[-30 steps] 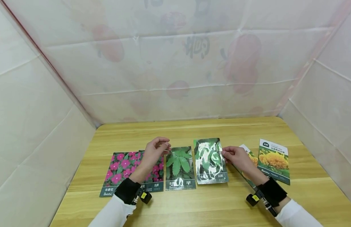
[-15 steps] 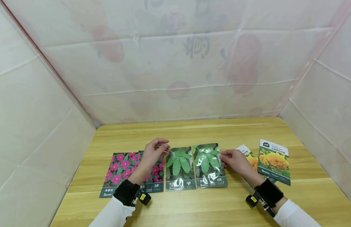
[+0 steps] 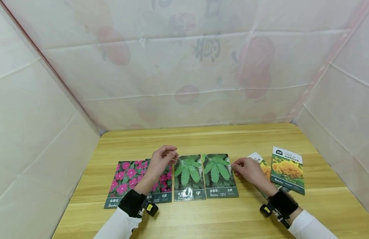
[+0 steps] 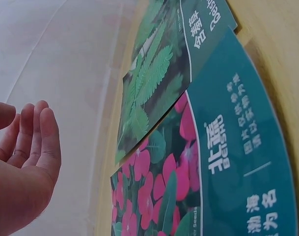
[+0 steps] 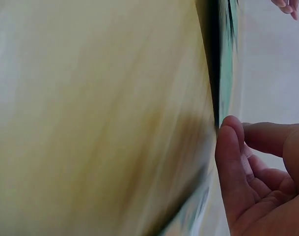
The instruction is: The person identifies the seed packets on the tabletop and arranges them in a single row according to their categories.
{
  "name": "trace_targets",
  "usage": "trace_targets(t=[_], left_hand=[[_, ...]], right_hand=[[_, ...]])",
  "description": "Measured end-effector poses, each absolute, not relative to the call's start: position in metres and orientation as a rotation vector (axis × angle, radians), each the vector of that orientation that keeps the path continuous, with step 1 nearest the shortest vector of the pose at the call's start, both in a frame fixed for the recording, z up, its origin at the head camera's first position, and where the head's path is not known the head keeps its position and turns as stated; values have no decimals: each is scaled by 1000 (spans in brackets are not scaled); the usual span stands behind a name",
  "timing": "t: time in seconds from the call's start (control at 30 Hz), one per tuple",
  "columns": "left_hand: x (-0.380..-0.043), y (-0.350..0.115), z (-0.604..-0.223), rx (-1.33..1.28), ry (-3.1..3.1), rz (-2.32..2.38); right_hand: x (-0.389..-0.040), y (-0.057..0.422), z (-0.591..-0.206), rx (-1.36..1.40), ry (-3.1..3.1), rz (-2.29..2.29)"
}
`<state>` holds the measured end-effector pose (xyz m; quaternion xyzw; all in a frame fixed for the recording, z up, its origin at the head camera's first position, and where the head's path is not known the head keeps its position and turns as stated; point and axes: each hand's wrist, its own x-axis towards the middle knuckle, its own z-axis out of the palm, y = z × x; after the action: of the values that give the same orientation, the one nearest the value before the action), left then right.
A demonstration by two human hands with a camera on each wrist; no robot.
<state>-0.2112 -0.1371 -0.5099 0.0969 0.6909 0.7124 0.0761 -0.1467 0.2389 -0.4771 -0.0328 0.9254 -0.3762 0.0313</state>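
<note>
My right hand (image 3: 247, 171) pinches the right edge of a seed packet (image 3: 219, 176) with a green fern-like leaf on it. In the right wrist view, thumb and forefinger meet at the packet's edge (image 5: 226, 73). This packet lies beside a matching leaf packet (image 3: 188, 177), with a narrow gap between them. My left hand (image 3: 160, 162) hovers with loosely bent fingers and holds nothing, its fingertips by the left leaf packet's upper corner. Beneath that hand and wrist are two overlapping pink-flower packets, one further left (image 3: 121, 182) and one partly hidden (image 3: 165, 186).
To the right lie two yellow-flower packets: one in plain sight (image 3: 287, 169), the other (image 3: 265, 169) partly covered by my right hand and forearm. All rest on a wooden table (image 3: 196, 219). Pale sheeting (image 3: 184, 66) encloses the back and sides.
The right leaf packet has come down from a tilted position to lie level with its neighbour, my right hand lowering along with it. My left hand has hardly moved.
</note>
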Motion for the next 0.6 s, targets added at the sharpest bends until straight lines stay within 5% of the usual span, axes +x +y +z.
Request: trace_targets(t=[0.6], left_hand=[[-213, -147, -509, 289, 2132, 2112]], right_hand=[[-184, 346, -532, -196, 3339, -534]])
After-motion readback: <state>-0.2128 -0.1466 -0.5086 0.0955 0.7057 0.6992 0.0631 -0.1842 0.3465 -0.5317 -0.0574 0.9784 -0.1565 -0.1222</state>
